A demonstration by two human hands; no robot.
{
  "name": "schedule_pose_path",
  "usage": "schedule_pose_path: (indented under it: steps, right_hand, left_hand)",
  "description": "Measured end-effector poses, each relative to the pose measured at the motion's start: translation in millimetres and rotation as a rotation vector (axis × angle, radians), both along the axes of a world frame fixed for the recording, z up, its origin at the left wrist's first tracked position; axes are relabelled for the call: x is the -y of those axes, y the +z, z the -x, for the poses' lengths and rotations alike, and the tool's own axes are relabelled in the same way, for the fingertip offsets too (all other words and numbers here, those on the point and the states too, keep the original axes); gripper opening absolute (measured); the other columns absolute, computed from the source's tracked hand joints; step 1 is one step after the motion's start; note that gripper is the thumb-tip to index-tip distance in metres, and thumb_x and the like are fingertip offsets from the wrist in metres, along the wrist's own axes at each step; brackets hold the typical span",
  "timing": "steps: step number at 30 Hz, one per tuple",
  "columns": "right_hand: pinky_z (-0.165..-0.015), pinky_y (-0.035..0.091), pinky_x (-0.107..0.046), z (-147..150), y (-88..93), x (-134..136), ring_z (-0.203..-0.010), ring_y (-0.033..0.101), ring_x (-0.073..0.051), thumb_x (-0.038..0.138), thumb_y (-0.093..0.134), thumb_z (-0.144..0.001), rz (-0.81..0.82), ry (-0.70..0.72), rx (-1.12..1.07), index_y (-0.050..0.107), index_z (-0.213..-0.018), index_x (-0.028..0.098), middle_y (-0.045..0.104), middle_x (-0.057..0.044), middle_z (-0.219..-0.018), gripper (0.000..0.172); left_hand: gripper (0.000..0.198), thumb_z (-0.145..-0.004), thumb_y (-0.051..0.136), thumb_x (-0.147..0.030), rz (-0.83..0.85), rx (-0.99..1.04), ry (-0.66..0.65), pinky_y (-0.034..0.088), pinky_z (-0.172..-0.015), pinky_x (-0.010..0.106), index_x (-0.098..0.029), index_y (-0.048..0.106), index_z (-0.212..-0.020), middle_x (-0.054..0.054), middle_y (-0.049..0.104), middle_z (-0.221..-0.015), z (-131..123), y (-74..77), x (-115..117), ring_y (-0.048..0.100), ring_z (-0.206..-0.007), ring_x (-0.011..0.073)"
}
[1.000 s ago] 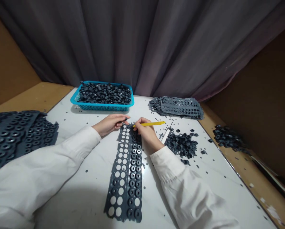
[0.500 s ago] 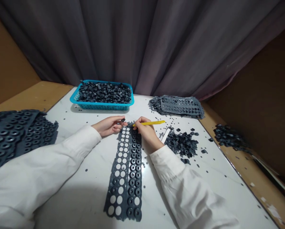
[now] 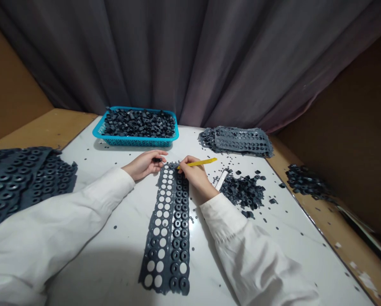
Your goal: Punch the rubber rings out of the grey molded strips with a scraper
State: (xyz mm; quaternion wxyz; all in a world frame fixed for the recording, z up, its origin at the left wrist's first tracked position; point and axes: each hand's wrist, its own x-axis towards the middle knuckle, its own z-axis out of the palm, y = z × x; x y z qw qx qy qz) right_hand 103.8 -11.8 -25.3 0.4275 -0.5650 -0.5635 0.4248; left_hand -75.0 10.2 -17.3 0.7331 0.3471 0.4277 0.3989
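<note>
A long dark grey rubber strip (image 3: 168,238) lies on the white table (image 3: 120,204), its left rows punched out to holes and its right rows still filled with ring parts. My right hand (image 3: 195,176) rests on the strip's far end, closed round a yellow stick tool (image 3: 200,162) whose tip points at the strip. My left hand (image 3: 145,163) sits just left of the strip's far end, fingers curled round a small dark ring part (image 3: 158,160).
A blue basket (image 3: 136,139) full of dark ring parts stands at the back. A stack of punched strips (image 3: 241,142) lies at the back right, unpunched sheets (image 3: 21,178) at the left. Loose scraps (image 3: 244,191) pile up to the right; more parts (image 3: 306,182) sit on the wooden ledge.
My left hand has drawn slightly away from the strip's end with the small ring part in its fingers. The right hand and yellow tool have barely shifted.
</note>
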Motion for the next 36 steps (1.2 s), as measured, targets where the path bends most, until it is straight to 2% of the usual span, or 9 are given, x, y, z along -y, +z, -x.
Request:
schedule_pose_path:
  steps: [5,10,13,19,23,27,31,33,36]
  right_hand:
    - [-0.049,0.036,-0.022,-1,-1.0,0,-0.049,0.049,-0.011,0.022,0.052,-0.067,-0.016,0.017,0.024,0.052,-0.057,0.019,0.058,0.002,-0.053,0.011]
    - [-0.051,0.037,-0.022,1,0.2,1,-0.054,0.052,-0.012,0.022,0.051,-0.068,-0.052,0.039,0.075,0.052,-0.058,0.019,0.058,0.002,-0.055,0.01]
    - [-0.049,0.035,-0.022,2,0.7,1,-0.053,0.05,-0.012,0.022,0.051,-0.067,-0.072,0.051,0.129,0.05,-0.059,0.019,0.055,0.003,-0.054,0.009]
    - [-0.048,0.033,-0.022,0,-3.7,-1,-0.051,0.048,-0.011,0.025,0.052,-0.067,-0.082,0.061,0.148,0.048,-0.059,0.019,0.054,0.003,-0.053,0.011]
    - [-0.048,0.032,-0.022,0,-5.6,-2,-0.051,0.047,-0.011,0.026,0.052,-0.067,-0.079,0.058,0.15,0.049,-0.058,0.02,0.053,0.003,-0.053,0.011]
    - [-0.048,0.033,-0.022,0,-6.2,-2,-0.051,0.047,-0.011,0.026,0.052,-0.067,-0.065,0.058,0.133,0.049,-0.058,0.019,0.053,0.004,-0.052,0.012]
    - [-0.048,0.033,-0.022,0,-5.8,-2,-0.051,0.048,-0.011,0.027,0.052,-0.067,-0.065,0.047,0.119,0.05,-0.058,0.02,0.053,0.004,-0.052,0.011]
    - [-0.048,0.033,-0.022,1,-5.6,-2,-0.051,0.048,-0.012,0.027,0.052,-0.067,-0.055,0.042,0.126,0.05,-0.058,0.02,0.054,0.004,-0.052,0.011]
    - [-0.048,0.034,-0.022,1,-6.8,-3,-0.051,0.05,-0.012,0.027,0.052,-0.067,-0.043,0.037,0.14,0.051,-0.058,0.02,0.055,0.003,-0.053,0.011]
  left_hand:
    - [0.016,-0.074,0.057,-0.02,-0.39,-0.452,-0.167,0.038,-0.05,0.021,-0.012,0.063,-0.087,0.0,0.055,-0.064,-4,-1.6,-1,0.049,-0.054,0.0099]
    - [0.02,-0.081,0.047,-0.023,-0.802,-0.844,-0.365,0.041,-0.076,0.028,-0.014,0.065,-0.087,0.005,0.065,-0.088,-5,3.0,-8,0.057,-0.083,0.0179]
    - [0.023,-0.084,0.041,-0.024,-0.928,-0.981,-0.475,0.039,-0.072,0.028,-0.014,0.062,-0.086,0.005,0.063,-0.083,-10,7.9,-10,0.056,-0.079,0.0185]
    - [0.005,-0.068,0.063,-0.019,-1.149,-1.001,-0.507,0.035,-0.067,0.026,-0.018,0.063,-0.073,0.004,0.058,-0.072,-16,10.4,-21,0.051,-0.072,0.0197]
    - [0.008,-0.068,0.064,-0.017,-1.128,-0.876,-0.527,0.033,-0.062,0.025,-0.02,0.061,-0.062,0.004,0.056,-0.069,-14,8.8,-23,0.049,-0.065,0.0183]
    - [0.01,-0.068,0.067,-0.022,-1.044,-0.802,-0.429,0.034,-0.062,0.025,-0.019,0.062,-0.061,0.003,0.055,-0.066,-12,7.5,-15,0.048,-0.063,0.0174]
    - [0.011,-0.073,0.065,-0.028,-0.975,-0.847,-0.033,0.035,-0.06,0.023,-0.017,0.066,-0.069,0.002,0.056,-0.065,-4,20.8,-15,0.046,-0.061,0.0146]
    - [0.016,-0.073,0.065,-0.031,-0.838,-0.82,0.093,0.034,-0.055,0.021,-0.016,0.067,-0.073,0.001,0.054,-0.063,4,33.0,-18,0.043,-0.058,0.0124]
    - [0.019,-0.07,0.069,-0.032,-0.499,-0.591,0.012,0.031,-0.047,0.018,-0.013,0.065,-0.073,-0.002,0.045,-0.055,14,48.0,-19,0.037,-0.051,0.0084]
